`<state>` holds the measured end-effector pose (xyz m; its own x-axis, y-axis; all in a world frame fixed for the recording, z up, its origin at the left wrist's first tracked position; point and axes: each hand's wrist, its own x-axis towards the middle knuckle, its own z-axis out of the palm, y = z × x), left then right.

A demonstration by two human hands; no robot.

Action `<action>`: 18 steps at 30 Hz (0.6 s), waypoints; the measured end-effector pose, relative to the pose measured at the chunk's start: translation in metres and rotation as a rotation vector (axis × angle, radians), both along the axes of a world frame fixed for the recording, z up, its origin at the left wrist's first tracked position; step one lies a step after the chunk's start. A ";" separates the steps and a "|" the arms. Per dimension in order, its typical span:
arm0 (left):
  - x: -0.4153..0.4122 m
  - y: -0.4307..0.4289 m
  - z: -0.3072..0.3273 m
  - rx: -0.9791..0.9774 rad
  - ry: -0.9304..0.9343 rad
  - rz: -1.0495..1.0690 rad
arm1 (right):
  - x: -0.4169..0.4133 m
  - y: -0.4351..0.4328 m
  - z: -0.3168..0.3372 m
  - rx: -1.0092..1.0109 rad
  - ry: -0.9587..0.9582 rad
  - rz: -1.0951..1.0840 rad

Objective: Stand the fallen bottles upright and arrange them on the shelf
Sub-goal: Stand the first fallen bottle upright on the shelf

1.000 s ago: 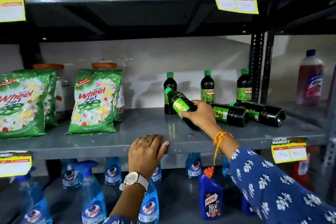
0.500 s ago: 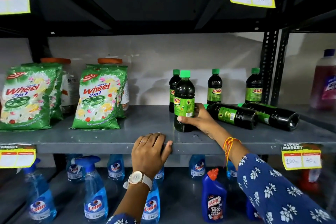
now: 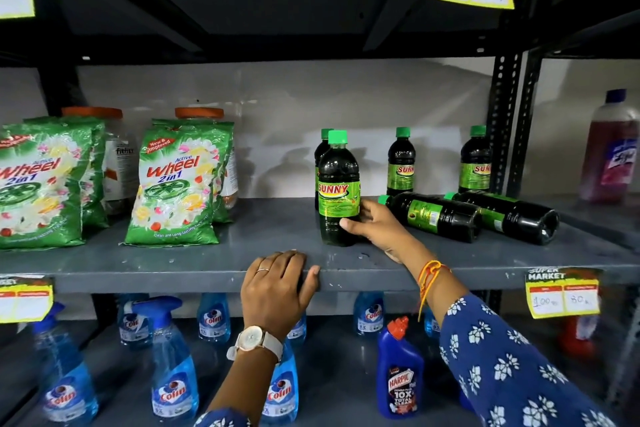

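Bottle (image 3: 337, 191) upright at centre frame — right hand (image 3: 375, 229) grips its base; left hand (image 3: 277, 284), lower left, holds shelf (image 3: 173, 255) edge.

Light is moderate and uneven, falling from the front and above. The pale back wall (image 3: 277, 107) at the centre is the brightest area, while the underside of the upper shelf (image 3: 242, 21) at 12 o'clock is almost black. The upright bottle (image 3: 338, 191) throws a soft grey shadow on the wall toward 9 o'clock. The 2 fallen bottles (image 3: 436, 217) at 3 o'clock carry small white glints, and the middle shelf (image 3: 173, 253) has a dull sheen. The centre is sharp and the label print is readable. The spray bottles (image 3: 65, 374) at 7 o'clock are smeared, and the pink bottle (image 3: 613, 149) at 3 o'clock is soft. Wide-angle distortion tilts the uprights (image 3: 509, 121) and bows the shelf edges near the borders.
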<state>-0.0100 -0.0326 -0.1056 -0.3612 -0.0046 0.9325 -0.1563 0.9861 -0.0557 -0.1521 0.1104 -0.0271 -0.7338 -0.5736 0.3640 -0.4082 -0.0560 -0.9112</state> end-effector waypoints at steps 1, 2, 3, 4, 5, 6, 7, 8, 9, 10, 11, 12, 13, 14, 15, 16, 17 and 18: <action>0.001 0.000 0.000 0.000 -0.002 0.005 | 0.000 0.001 0.001 -0.021 -0.021 0.016; 0.001 0.001 0.000 0.002 -0.004 0.011 | 0.000 0.002 0.001 -0.050 -0.041 0.028; 0.001 0.001 0.000 0.005 -0.005 0.017 | 0.000 0.002 0.001 -0.063 -0.044 0.033; 0.001 0.002 0.000 0.008 -0.006 0.021 | 0.001 0.001 0.002 -0.048 -0.024 0.019; 0.001 0.002 0.000 0.010 -0.007 0.021 | 0.002 0.000 0.002 -0.021 0.004 -0.006; 0.001 0.003 0.001 0.014 -0.009 0.018 | 0.003 -0.001 0.002 0.009 0.024 -0.035; 0.001 0.003 0.001 0.018 -0.012 0.016 | 0.002 -0.001 0.001 0.032 0.035 -0.057; 0.001 0.004 0.002 0.022 -0.017 0.015 | 0.003 -0.002 0.001 0.053 0.042 -0.068; 0.002 0.004 0.002 0.026 -0.020 0.015 | 0.004 -0.001 0.001 0.074 0.046 -0.075; 0.002 0.004 0.002 0.030 -0.025 0.016 | 0.007 0.000 0.001 0.090 0.049 -0.079; 0.002 0.004 0.001 0.033 -0.029 0.017 | 0.010 0.002 0.001 0.102 0.052 -0.079; 0.002 0.005 0.001 0.037 -0.034 0.018 | 0.013 0.004 0.001 0.114 0.061 -0.081; 0.002 0.005 0.001 0.041 -0.036 0.019 | 0.016 0.006 0.000 0.129 0.074 -0.084; 0.001 0.005 0.001 0.047 -0.035 0.017 | 0.020 0.008 0.000 0.145 0.087 -0.089; 0.001 0.006 0.000 0.053 -0.033 0.015 | 0.024 0.011 -0.001 0.155 0.095 -0.092; 0.001 0.006 0.000 0.057 -0.032 0.013 | 0.028 0.013 -0.002 0.160 0.096 -0.095; 0.001 0.007 0.001 0.058 -0.033 0.012 | 0.033 0.016 -0.002 0.159 0.096 -0.100; 0.001 0.007 0.001 0.055 -0.036 0.015 | 0.036 0.018 -0.003 0.156 0.098 -0.098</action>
<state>-0.0092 -0.0256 -0.1050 -0.3936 -0.0614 0.9172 -0.1704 0.9853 -0.0071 -0.1157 0.1283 -0.0300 -0.7543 -0.5564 0.3485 -0.4918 0.1271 -0.8614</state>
